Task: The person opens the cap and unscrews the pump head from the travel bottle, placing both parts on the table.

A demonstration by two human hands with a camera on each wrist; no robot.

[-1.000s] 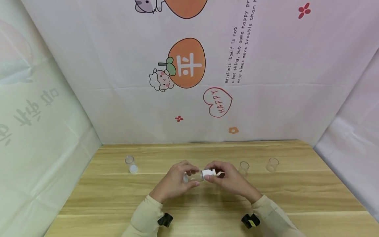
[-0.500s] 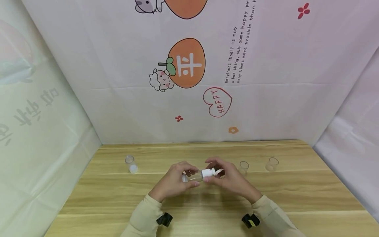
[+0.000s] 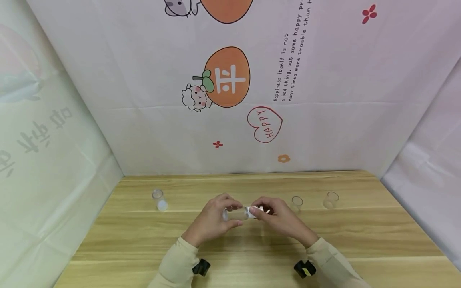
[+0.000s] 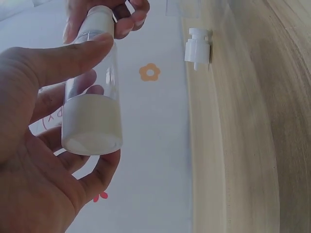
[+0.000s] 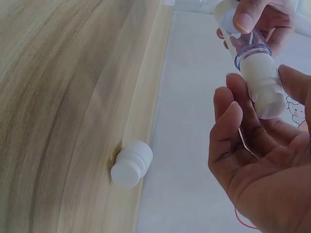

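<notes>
My left hand holds a clear bottle on its side in the head view, above the table. Thumb and fingers wrap its clear wall, and its white base faces the left wrist camera. At the bottle's other end sits a white pump head, against the collar. My right hand pinches this pump head, thumb on the near side and fingers behind. In the right wrist view the pump head lies between thumb and fingers. Fingers partly cover its tip in the head view.
Another white pump head stands on the wooden table; the right wrist view shows a white pump head there too. A clear bottle with a white base is at left. Two clear caps stand right. A printed cloth hangs behind.
My right fingers were spread off the pump head half a second ago and now close on it again, thumb higher up. The left hand and bottle have hardly moved.
</notes>
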